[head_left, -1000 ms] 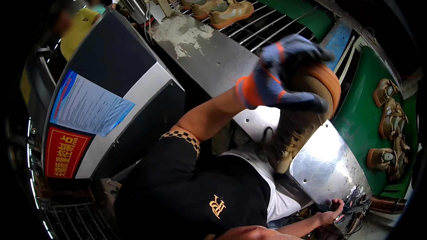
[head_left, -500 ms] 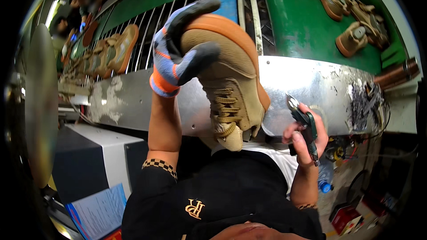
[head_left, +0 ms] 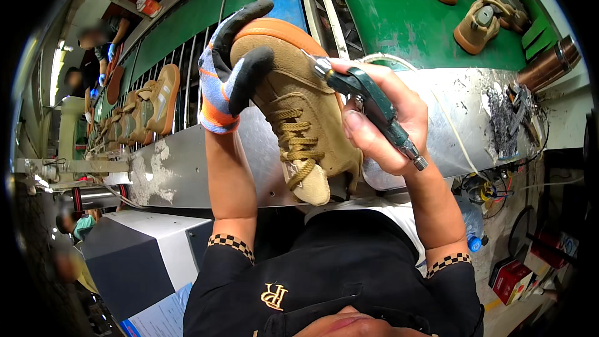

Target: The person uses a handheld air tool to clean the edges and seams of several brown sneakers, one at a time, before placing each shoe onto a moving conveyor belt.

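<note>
My left hand [head_left: 228, 81], in a blue, orange and black work glove, is closed round the toe end of a tan lace-up shoe [head_left: 306, 87]. The shoe is held with its toe up, its gum-brown sole facing away to the upper right and its laces toward me. My bare right hand [head_left: 393, 112] grips a dark green hand tool [head_left: 374, 103] with a pointed metal tip and a metal fitting at its other end. That tip is over the shoe's toe upper, close to the sole edge; whether it touches, I cannot tell.
Several tan shoes [head_left: 163, 97] stand in a row on the rollers at left. More shoes [head_left: 477, 26] sit on the green belt [head_left: 387, 19] at upper right. A metal ledge [head_left: 455, 112] crosses in front of me, with a pale hose [head_left: 446, 115] over it. Co-workers are at far left.
My right hand has come up and left with the tool, from over the ledge to the shoe's toe. The shoe in my left hand has shifted slightly left.
</note>
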